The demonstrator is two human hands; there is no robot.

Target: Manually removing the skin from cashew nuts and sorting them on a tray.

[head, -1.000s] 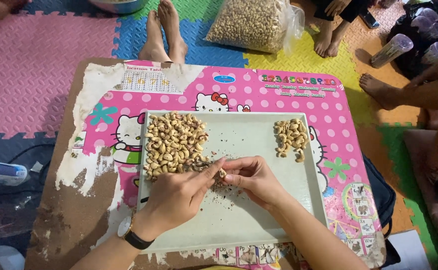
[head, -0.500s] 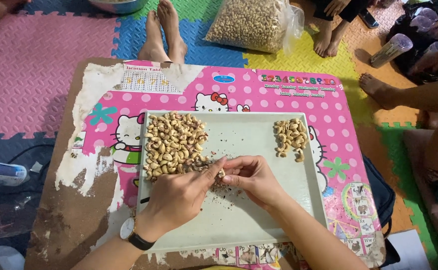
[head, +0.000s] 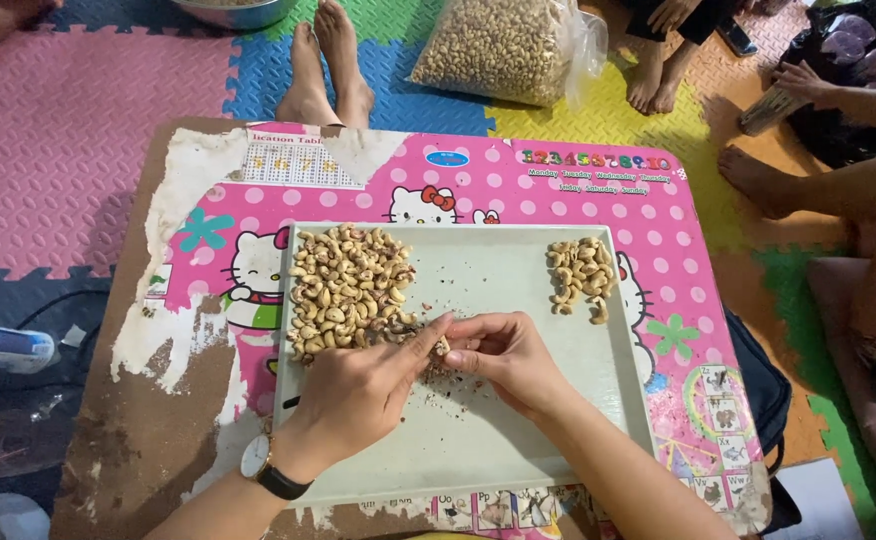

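A single cashew nut [head: 443,346] sits pinched between the fingertips of both hands, just above the middle of the pale green tray [head: 518,440]. The left hand [head: 358,390], with a watch [head: 263,468] on its wrist, closes thumb and forefinger on the nut from the left; the right hand [head: 506,355] curls its fingers around it from the right, so the two hands touch at the nut. Directly under them, dark flecks of skin [head: 448,378] are scattered on the tray floor.

Just left of the hands, in the tray's upper left part, lies the large heap of cashews [head: 346,285], its lower edge touching the left hand's fingers. In the tray's upper right corner, well apart from the hands, lies a small heap of cashews [head: 582,272].

The tray rests on a low worktop [head: 198,330] with a pink cartoon-cat covering, worn through to brown along the side left of the tray. Beyond the tray's far edge, on the coloured foam floor mats [head: 68,150], a pair of bare feet [head: 325,65] points toward the worktop, and beside them stands a clear bag of nuts [head: 498,45]. Far right of the tray, another person's hand [head: 803,82] rests on a plastic container [head: 763,110].
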